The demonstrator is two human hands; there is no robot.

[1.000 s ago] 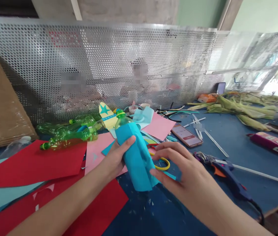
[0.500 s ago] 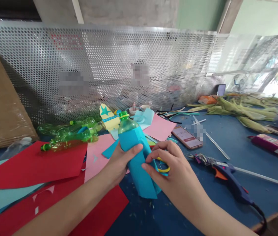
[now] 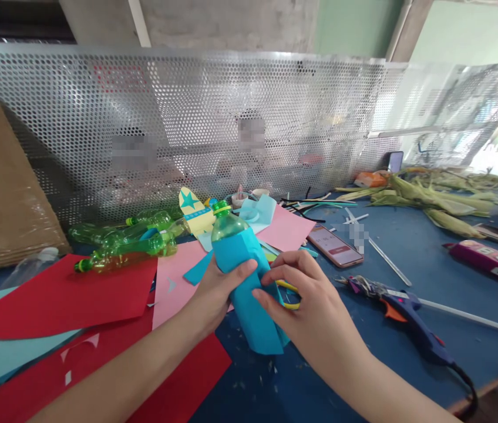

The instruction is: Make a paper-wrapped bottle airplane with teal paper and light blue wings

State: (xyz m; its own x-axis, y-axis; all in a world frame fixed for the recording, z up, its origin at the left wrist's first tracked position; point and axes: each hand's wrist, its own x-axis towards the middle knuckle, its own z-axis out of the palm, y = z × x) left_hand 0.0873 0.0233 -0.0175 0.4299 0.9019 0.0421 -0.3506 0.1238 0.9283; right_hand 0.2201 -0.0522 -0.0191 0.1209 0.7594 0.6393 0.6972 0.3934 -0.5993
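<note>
A green plastic bottle wrapped in a sheet of blue paper stands tilted over the blue table. My left hand grips the wrapped bottle from the left, thumb across the paper. On the right side, my right hand presses its fingers against the paper, closed on it. Yellow-handled scissors lie just behind my right hand.
Red paper and pink paper cover the left of the table, with several empty green bottles behind. A phone, a blue glue gun, white sticks, corn husks and a pink box lie right. A perforated metal screen closes the back.
My right hand came in from the right and closed onto the blue paper on the bottle. The bottle stands a little more upright in my left hand.
</note>
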